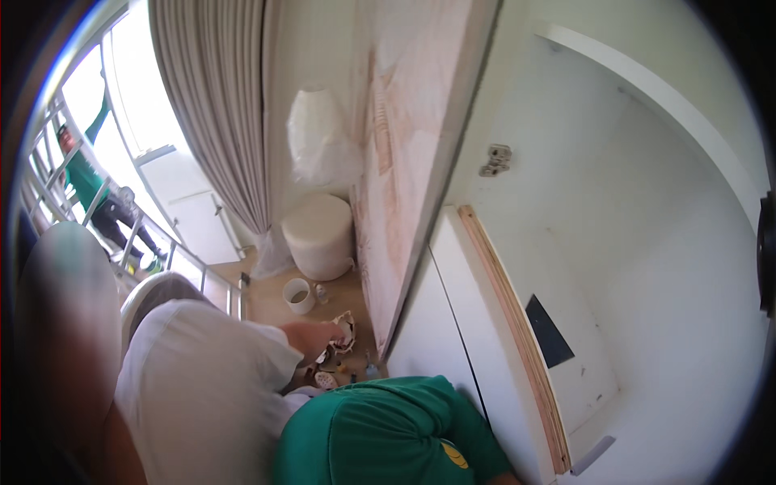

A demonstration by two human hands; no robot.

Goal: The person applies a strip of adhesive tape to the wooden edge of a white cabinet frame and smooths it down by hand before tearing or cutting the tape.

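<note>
At the left edge, very close, rises a blurred, rounded, brownish shape [69,323]. It may be my left hand or arm; no fingers can be made out. My right hand does not show. Before me a person in a white shirt [210,388] bends down, a bare forearm [311,338] reaching to the floor. That person's hand is at a pale, torn-edged bag or container [346,330]. Small loose items [326,380] lie beside it, too small to name. A green-clad shoulder [372,432] with a yellow emblem covers the lower middle; whose it is I cannot tell.
An open white cabinet [638,267] with a metal hinge [495,160] fills the right. A pinkish panel [404,162] stands beside it. Beyond are a round stool [318,234], a white bucket [298,296], a curtain [214,97], a metal ladder [97,198] and another person [85,178] in green.
</note>
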